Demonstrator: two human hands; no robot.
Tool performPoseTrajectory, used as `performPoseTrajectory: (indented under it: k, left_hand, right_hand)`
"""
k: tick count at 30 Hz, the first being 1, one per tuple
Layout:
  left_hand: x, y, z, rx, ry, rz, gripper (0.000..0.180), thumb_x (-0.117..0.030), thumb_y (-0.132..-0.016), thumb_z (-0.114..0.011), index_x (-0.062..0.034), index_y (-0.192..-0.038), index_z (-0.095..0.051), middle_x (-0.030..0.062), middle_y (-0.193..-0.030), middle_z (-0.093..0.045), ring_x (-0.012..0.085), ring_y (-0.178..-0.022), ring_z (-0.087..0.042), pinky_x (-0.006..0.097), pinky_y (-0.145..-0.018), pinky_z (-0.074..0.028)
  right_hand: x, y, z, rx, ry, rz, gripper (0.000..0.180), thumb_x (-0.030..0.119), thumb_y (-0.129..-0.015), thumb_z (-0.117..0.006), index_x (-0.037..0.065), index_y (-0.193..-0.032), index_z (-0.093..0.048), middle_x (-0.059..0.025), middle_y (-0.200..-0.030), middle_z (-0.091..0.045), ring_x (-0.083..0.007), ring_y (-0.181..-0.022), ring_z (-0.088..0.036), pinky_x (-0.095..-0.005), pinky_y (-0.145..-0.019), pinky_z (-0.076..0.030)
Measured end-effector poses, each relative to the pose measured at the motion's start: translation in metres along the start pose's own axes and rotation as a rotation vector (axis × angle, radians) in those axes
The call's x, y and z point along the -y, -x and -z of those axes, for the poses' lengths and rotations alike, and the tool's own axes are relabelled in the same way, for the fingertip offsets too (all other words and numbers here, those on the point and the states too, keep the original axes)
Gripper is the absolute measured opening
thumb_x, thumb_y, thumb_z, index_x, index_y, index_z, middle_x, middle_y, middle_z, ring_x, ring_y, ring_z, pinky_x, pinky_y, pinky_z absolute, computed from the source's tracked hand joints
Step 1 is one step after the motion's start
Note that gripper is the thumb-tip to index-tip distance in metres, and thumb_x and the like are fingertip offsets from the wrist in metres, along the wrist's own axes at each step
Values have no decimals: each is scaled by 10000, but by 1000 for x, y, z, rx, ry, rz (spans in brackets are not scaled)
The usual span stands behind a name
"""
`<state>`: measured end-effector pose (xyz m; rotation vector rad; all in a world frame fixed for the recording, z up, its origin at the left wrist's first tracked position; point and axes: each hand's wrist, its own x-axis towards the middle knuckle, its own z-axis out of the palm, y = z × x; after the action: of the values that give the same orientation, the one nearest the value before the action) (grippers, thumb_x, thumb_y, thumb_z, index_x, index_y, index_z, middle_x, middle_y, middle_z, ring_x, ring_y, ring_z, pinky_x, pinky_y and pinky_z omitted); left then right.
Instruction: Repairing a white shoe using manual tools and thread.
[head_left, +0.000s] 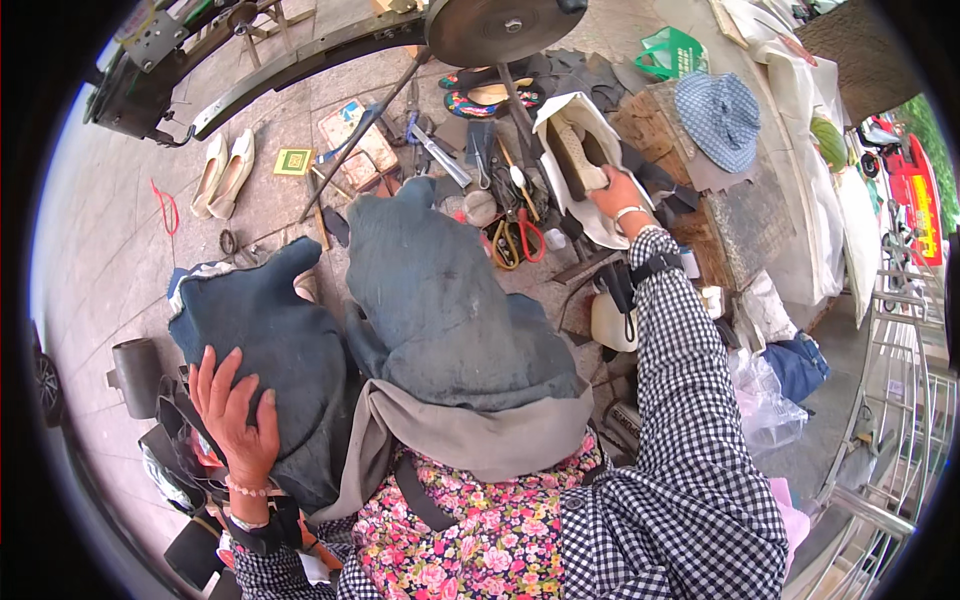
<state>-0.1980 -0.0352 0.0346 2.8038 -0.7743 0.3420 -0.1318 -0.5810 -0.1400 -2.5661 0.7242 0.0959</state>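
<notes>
My left hand lies with its fingers spread on the dark blue cloth draped over my left knee; nothing is in it. My right arm stretches forward to the right. There, my right hand closes at the near end of a beige, sole-shaped piece, its fingertips partly hidden. That piece lies in an opened white bag or box. Left of the bag are red-handled scissors, another pair with yellowish handles, and a brush-like tool with a wooden handle.
A hand-cranked sewing machine with a large wheel stands ahead. Cream shoes rest on the paving at left, and floral shoes ahead. A blue hat sits on a wooden block. Metal racks edge the right.
</notes>
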Motion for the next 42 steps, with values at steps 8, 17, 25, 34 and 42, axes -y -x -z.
performPoseTrajectory:
  k: [8,17,25,34,42]
  left_hand:
    - [6,10,5,20,-47,60,162,-62,-661,-570,-40,-821,-564,118,-1129,-559,364,-1184,-411,505,-1013,-238]
    - [1,0,4,30,-34,40,164,-57,-663,-572,-38,-825,-560,119,-1137,-554,363,-1182,-413,504,-1013,-240]
    - [-7,-2,5,-7,-2,10,167,-37,-680,-583,-36,-842,-547,132,-1121,-556,365,-1190,-406,499,-1014,-240]
    - [-4,-16,-5,-93,157,-56,215,-89,-642,-645,-37,-842,-587,121,-1083,-581,331,-1160,-445,472,-997,-276]
    - [6,-5,1,-385,1912,321,578,-364,-902,-460,-19,-1331,-286,170,-1213,-473,257,-1041,-527,369,-700,-536]
  right_hand:
    - [-1,-42,-24,224,117,-211,853,269,-650,-713,31,-1340,-273,-207,-1294,-410,-342,-1165,-441,-366,-973,-373]
    - [-34,-66,-18,80,-39,-127,416,214,-625,-723,2,-967,-618,-158,-968,-631,-255,-932,-602,-335,-817,-453]
    - [55,45,74,9,-917,60,131,85,-678,-656,38,-692,-535,18,-655,-511,-68,-580,-438,-231,-529,-348]
    - [138,189,130,220,-1211,461,159,-9,-634,-584,59,-633,-440,-42,-730,-480,-118,-704,-446,-239,-643,-369]
    - [260,239,107,330,-208,1590,191,56,-628,-671,81,-602,-483,-3,-758,-567,-221,-900,-588,-489,-971,-311]
